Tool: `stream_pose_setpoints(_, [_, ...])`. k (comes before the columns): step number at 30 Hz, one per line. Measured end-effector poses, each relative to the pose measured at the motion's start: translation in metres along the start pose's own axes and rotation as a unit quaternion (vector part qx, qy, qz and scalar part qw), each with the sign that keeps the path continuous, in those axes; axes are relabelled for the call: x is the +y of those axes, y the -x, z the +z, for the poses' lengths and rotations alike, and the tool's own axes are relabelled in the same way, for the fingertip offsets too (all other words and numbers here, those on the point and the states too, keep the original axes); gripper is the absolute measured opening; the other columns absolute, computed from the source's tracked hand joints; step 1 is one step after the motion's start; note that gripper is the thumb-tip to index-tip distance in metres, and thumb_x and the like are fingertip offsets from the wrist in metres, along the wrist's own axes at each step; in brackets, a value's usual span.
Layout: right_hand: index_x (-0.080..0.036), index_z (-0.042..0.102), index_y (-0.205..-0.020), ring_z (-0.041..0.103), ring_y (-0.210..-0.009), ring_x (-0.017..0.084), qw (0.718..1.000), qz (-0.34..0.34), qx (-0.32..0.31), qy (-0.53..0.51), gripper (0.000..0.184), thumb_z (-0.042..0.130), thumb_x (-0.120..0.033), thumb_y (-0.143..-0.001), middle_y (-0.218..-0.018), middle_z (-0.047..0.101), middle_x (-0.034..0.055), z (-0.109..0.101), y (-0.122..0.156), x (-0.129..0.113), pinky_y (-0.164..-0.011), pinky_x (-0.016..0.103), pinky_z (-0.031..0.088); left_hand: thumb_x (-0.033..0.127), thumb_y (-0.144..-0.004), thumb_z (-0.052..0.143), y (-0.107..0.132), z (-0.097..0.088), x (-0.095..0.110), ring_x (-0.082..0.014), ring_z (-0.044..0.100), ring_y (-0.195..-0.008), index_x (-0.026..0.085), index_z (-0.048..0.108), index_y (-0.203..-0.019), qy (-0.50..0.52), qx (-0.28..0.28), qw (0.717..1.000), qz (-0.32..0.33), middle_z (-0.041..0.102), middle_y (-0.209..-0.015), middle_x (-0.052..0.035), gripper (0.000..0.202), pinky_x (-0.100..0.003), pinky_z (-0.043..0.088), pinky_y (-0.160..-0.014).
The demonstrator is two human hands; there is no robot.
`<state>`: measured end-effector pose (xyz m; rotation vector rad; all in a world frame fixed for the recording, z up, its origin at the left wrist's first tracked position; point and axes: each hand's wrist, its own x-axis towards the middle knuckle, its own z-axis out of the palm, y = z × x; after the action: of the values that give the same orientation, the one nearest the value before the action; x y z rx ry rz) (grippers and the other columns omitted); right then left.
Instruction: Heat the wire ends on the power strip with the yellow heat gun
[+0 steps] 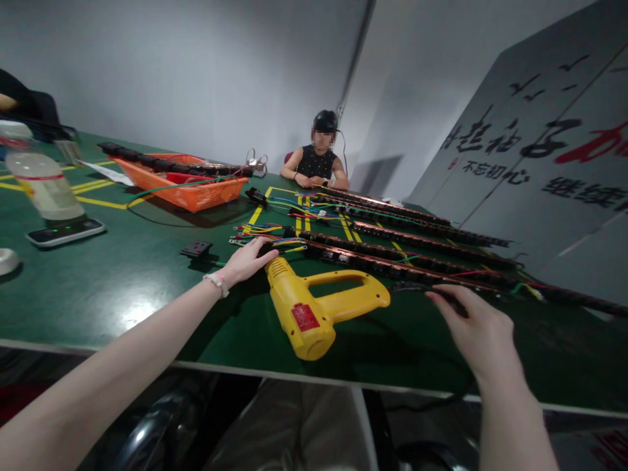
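A yellow heat gun [299, 307] lies near the table's front edge, its rear end toward me and its handle pointing right. My left hand [248, 260] is at its nozzle end, beside a bundle of coloured wires [284, 244]. Thumb and fingers close around something dark there, which I cannot make out. To the right, my right hand [473, 317] pinches the heat gun's black power cord [409, 286] a short way from the handle. Several long black-wrapped wire harnesses with copper-coloured strips [363, 260] stretch across the table behind the gun.
A small black connector block [196, 249] lies left of my left hand. An orange basket [196, 195] holds another harness. At left, a bottle [46, 186] stands on a flat device [66, 232]. A person [318, 160] sits across the green table [147, 288].
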<state>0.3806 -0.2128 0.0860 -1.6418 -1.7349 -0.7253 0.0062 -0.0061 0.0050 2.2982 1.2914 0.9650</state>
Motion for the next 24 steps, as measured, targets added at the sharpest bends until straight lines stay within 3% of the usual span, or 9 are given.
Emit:
stream_pose_setpoints(3, [-0.02, 0.062, -0.095, 0.062, -0.084, 0.019, 1.0, -0.009, -0.001, -0.014, 0.04, 0.041, -0.054, -0.089, -0.094, 0.066, 0.005, 0.011, -0.005, 0.01, -0.076, 0.029, 0.046, 0.058, -0.083, 0.041, -0.001, 0.001, -0.002, -0.0254, 0.052, -0.115, 0.022, 0.049, -0.122, 0.007, 0.009, 1.0, -0.002, 0.055, -0.126, -0.008, 0.053, -0.04, 0.039, -0.099])
stream_pose_setpoints(5, [-0.02, 0.062, -0.096, 0.062, -0.084, 0.019, 0.999, 0.023, -0.039, -0.011, 0.044, 0.038, -0.056, -0.088, -0.095, 0.066, 0.0052, 0.021, -0.005, 0.016, -0.075, 0.03, 0.046, 0.058, -0.083, 0.041, -0.001, 0.001, -0.003, -0.0253, 0.052, -0.115, 0.022, 0.049, -0.121, 0.005, 0.014, 1.0, 0.0, 0.055, -0.126, -0.0083, 0.053, -0.039, 0.039, -0.099])
stream_pose_setpoints(11, [-0.024, 0.064, -0.089, 0.06, -0.066, 0.02, 0.986, 0.09, -0.135, 0.032, 0.04, 0.039, -0.055, -0.085, -0.081, 0.067, 0.0034, 0.045, 0.007, 0.027, -0.052, 0.029, 0.04, 0.059, -0.083, 0.041, -0.001, 0.002, 0.0, -0.026, 0.052, -0.114, 0.021, 0.048, -0.121, -0.016, 0.013, 1.0, 0.006, 0.055, -0.124, -0.0097, 0.054, -0.039, 0.04, -0.097])
stream_pose_setpoints(15, [-0.021, 0.064, -0.09, 0.06, -0.079, 0.024, 0.983, 0.083, -0.157, 0.038, 0.037, 0.038, -0.048, -0.086, -0.083, 0.066, 0.0065, 0.055, 0.016, 0.022, -0.064, 0.035, 0.044, 0.06, -0.082, 0.042, 0.0, 0.002, 0.002, -0.0261, 0.053, -0.112, 0.021, 0.048, -0.121, -0.018, 0.018, 1.0, -0.003, 0.056, -0.122, -0.0101, 0.055, -0.04, 0.041, -0.096])
stream_pose_setpoints(19, [-0.018, 0.054, -0.118, 0.048, -0.113, 0.028, 0.992, 0.073, -0.103, 0.023, 0.043, 0.031, -0.042, -0.091, -0.119, 0.057, 0.0116, 0.055, 0.024, -0.016, -0.087, 0.045, 0.04, 0.057, -0.083, 0.042, 0.0, 0.001, 0.002, -0.0258, 0.053, -0.113, 0.021, 0.048, -0.121, -0.013, 0.019, 1.0, 0.003, 0.056, -0.123, -0.0098, 0.053, -0.039, 0.041, -0.096])
stream_pose_setpoints(21, [-0.02, 0.05, -0.123, 0.045, -0.118, 0.023, 0.993, 0.008, -0.079, -0.091, 0.04, 0.031, -0.039, -0.093, -0.122, 0.056, 0.0087, 0.051, 0.029, -0.048, -0.096, 0.042, 0.036, 0.053, -0.086, 0.04, -0.001, 0.001, 0.001, -0.0249, 0.053, -0.113, 0.02, 0.049, -0.12, -0.004, 0.023, 1.0, 0.012, 0.056, -0.123, -0.0092, 0.048, -0.039, 0.04, -0.097])
stream_pose_setpoints(24, [-0.023, 0.043, -0.13, 0.044, -0.12, 0.021, 0.959, -0.067, -0.129, -0.243, 0.046, 0.027, -0.048, -0.094, -0.129, 0.051, 0.0059, 0.049, 0.037, -0.098, -0.1, 0.04, 0.033, 0.042, -0.09, 0.036, -0.003, 0.002, -0.002, -0.0224, 0.054, -0.11, 0.018, 0.053, -0.114, 0.02, 0.036, 0.999, 0.028, 0.059, -0.117, -0.009, 0.037, -0.038, 0.041, -0.096])
